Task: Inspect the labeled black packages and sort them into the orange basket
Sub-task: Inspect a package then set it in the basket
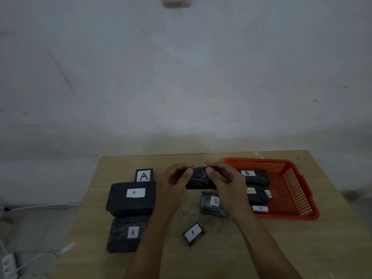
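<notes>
Both hands hold one black package [200,179] above the table's middle, its label hidden. My left hand [174,183] grips its left end and my right hand [225,182] grips its right end. The orange basket [291,186] stands at the right and holds a package marked B [255,176], one with a yellowish A label [256,195] and a small one marked A [260,208]. On the table lie a B package [212,203], a small A package [193,232], a large A package [131,198], another A package [126,233] and a small upright A package [144,175].
The wooden table [221,248] stands against a pale wall. A power strip [8,262] and white cables lie on the floor at the left. A wall socket [176,1] sits high on the wall.
</notes>
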